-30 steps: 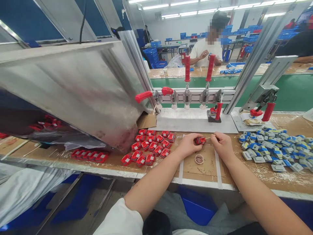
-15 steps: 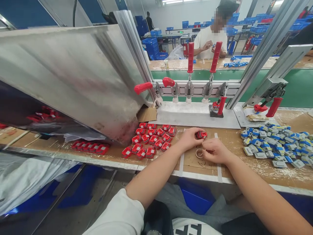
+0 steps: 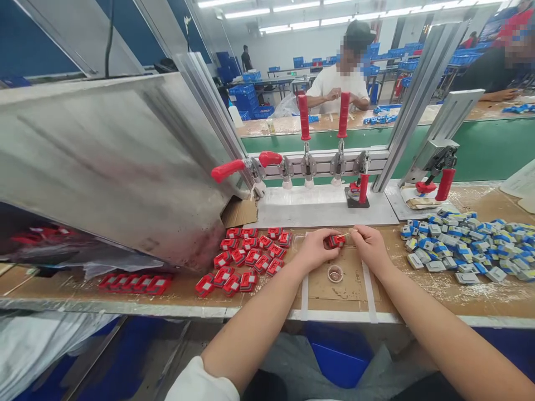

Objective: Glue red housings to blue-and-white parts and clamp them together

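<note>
Between thumb and fingers, my left hand (image 3: pixel 317 249) grips a small red plastic part (image 3: pixel 336 240) just above the cardboard-covered bench. My right hand (image 3: pixel 368 244) pinches a thin pale stick (image 3: pixel 346 234), whose tip reaches the red part. Below the two hands stands a small round clear cup (image 3: pixel 335 273) with something dark inside. To the left of my left hand lie several similar red parts (image 3: pixel 253 257) in loose rows. Beyond my right hand spreads a pile of grey, blue and yellow parts (image 3: pixel 468 242).
Toggle clamps with red handles (image 3: pixel 306 117) line a metal frame behind the hands. A large metal hood (image 3: pixel 112 156) takes up the left, with a row of red parts (image 3: pixel 136 283) by its lower edge. A co-worker (image 3: pixel 343 78) sits across the green belt (image 3: pixel 480 153).
My right hand has moved from beside the cup up to the red part, and the stick now shows in it. My left hand keeps its grip. The camera view has tilted up.
</note>
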